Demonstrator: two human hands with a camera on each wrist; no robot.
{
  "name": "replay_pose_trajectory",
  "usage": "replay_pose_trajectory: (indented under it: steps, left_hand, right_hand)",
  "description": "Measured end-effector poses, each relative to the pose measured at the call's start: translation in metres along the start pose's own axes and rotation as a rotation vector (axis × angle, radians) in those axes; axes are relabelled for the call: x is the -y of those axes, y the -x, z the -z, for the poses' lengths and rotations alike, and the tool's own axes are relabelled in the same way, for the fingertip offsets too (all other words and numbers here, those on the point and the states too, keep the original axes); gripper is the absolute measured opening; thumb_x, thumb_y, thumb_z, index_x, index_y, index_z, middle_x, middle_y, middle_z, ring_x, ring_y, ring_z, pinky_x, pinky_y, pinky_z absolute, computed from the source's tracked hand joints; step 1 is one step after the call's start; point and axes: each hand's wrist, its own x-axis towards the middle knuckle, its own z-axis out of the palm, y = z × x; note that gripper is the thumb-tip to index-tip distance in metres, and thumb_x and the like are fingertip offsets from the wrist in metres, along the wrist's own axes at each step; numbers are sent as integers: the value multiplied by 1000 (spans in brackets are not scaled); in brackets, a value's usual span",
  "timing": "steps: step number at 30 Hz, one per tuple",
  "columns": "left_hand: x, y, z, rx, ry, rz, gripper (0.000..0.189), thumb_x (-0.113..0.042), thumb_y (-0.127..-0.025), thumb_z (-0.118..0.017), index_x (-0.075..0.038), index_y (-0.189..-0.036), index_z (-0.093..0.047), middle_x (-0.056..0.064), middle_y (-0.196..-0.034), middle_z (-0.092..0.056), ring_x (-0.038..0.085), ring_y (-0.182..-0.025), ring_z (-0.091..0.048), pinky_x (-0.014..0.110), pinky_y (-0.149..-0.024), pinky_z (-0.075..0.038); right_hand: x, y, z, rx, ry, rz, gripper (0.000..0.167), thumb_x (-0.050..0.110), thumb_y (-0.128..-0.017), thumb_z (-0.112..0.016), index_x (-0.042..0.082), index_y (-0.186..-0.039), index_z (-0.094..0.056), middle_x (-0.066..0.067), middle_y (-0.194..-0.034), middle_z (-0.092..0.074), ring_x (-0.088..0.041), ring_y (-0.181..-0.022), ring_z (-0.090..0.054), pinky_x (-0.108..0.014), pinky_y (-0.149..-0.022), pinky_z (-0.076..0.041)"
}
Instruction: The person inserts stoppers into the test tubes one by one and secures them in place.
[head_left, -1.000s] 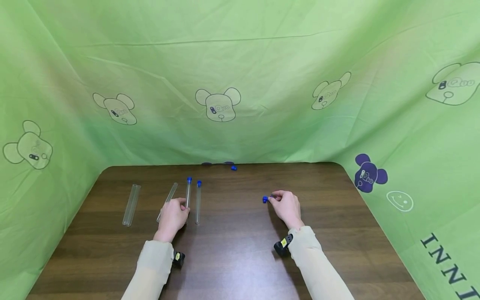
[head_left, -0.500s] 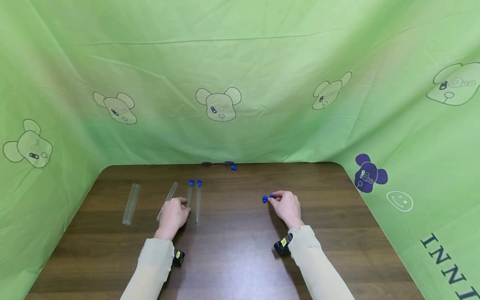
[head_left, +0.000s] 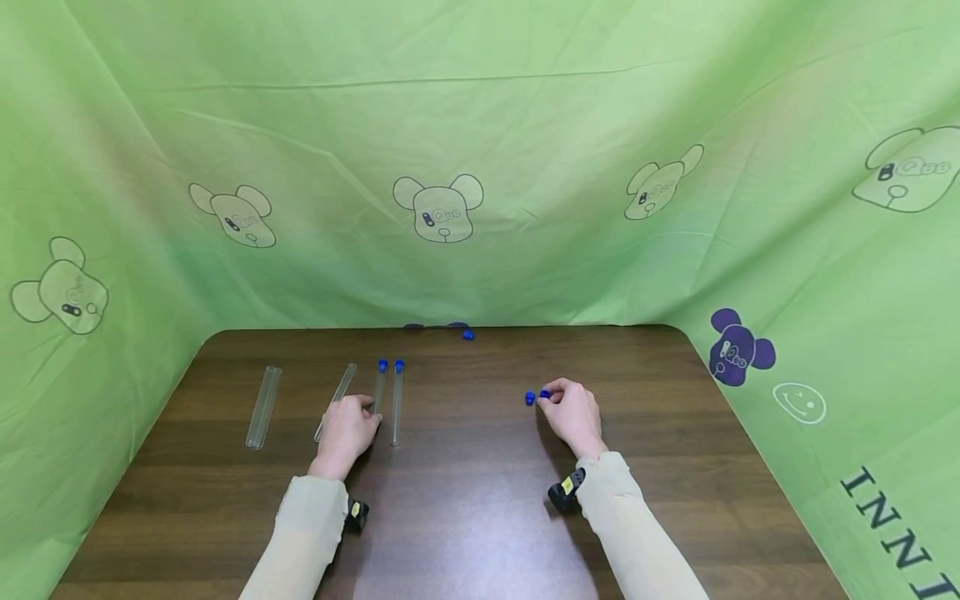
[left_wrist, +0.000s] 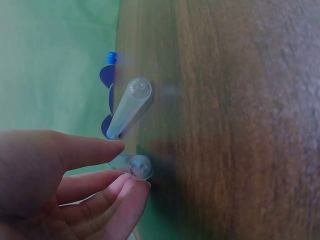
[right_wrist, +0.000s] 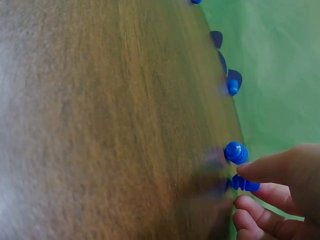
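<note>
- The resting tube [head_left: 397, 408] is clear with a blue cap at its far end, and it lies on the brown table [head_left: 465, 500].
- Just to the left of the resting tube is the held tube [head_left: 378, 390], clear too, with a blue cap at its far end.
- The left hand [head_left: 347, 433] is also left of the resting tube. Its thumb and fingers bend around the held tube from two sides; I cannot tell how hard they squeeze.
- Well to the right of the resting tube, the right hand [head_left: 573, 414] pinches a small cap [head_left: 545, 394], a blue one, with its thumb and a finger.
- A loose cap [head_left: 529, 398], blue too, sits between the resting tube and the right hand, just beside the small cap.
- A slanted tube [head_left: 346, 382] is left of the resting tube, past the held tube. The left hand hides part of it.
- A pair of tubes [head_left: 259, 408] lies even farther left of the resting tube, side by side.
- A far cap [head_left: 468, 335], blue, is past the resting tube and to its right, by the table's back edge.
- Green cloth [head_left: 450, 108] with bear faces hangs behind the resting tube.
</note>
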Motion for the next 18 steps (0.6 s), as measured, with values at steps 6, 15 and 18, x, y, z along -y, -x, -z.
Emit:
replay_pose_trajectory:
  steps: [6, 15, 18]
  left_hand:
    - [1, 0, 1, 3, 7, 14, 32, -10, -85, -78, 6, -112, -74, 6, -77, -71, 31, -79, -69, 51, -73, -53]
    - [1, 1, 3, 28, 11, 66, 35, -17, -88, -77, 2, -117, -73, 4, -81, -71, 30, -78, -69, 48, -67, -54]
    - [1, 1, 4, 41, 16, 83, 36, -18, -89, -77, 1, -119, -73, 4, -82, -71, 29, -78, -68, 46, -61, -53]
  right_hand:
    - [1, 0, 0, 2, -20, 2, 14, 16, -86, -78, 8, -97, -75, 1, -80, -70, -23, -78, -65, -42, -69, -48]
    - [2, 1, 2, 23, -23, 0, 15, 16, -87, -78, 7, -99, -74, 0, -82, -70, -23, -78, -64, -42, -70, -47]
    - [2, 1, 3, 20, -26, 0, 15, 16, -87, -78, 7, -98, -74, 0, -82, -70, -23, -78, -64, -42, -70, -47]
